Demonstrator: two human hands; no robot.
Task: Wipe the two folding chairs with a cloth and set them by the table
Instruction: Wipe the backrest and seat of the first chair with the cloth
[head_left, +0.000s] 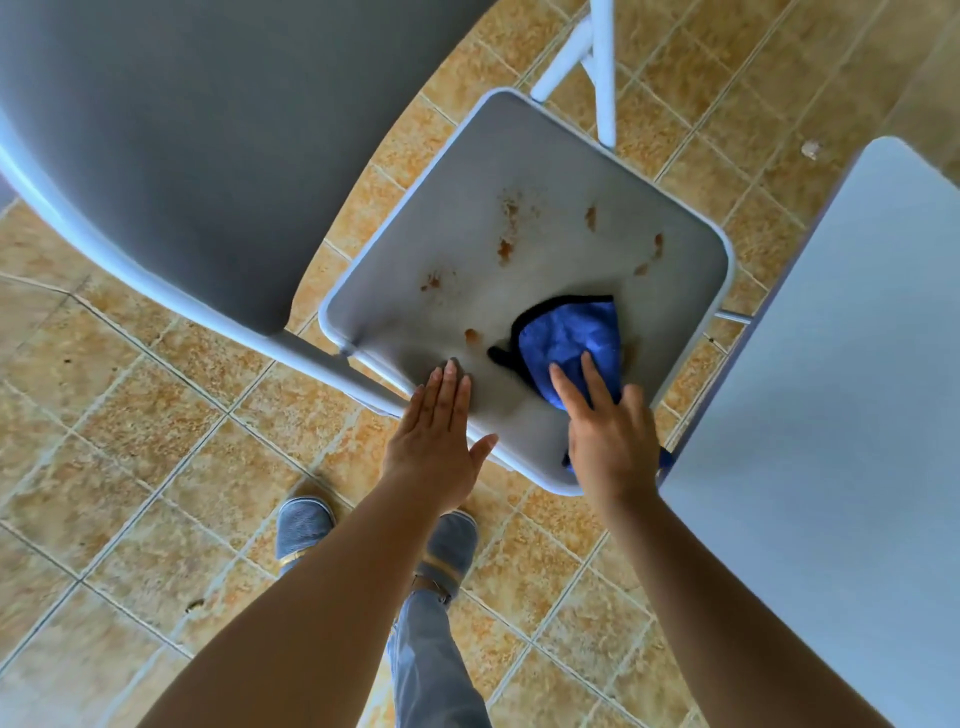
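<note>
A grey folding chair stands open below me; its seat (540, 208) carries several brown stains, and its backrest (208, 130) fills the upper left. A blue cloth (571, 338) with a black edge lies on the near right part of the seat. My right hand (608, 436) presses flat on the cloth with straight fingers. My left hand (441, 436) rests flat on the seat's near edge, fingers straight and together. Only one chair is in view.
A white table (831, 415) fills the right side, close to the chair. White legs (597, 67) show at the top. The floor is orange-brown tile (156, 441). My feet in grey slippers (306, 519) stand just before the chair.
</note>
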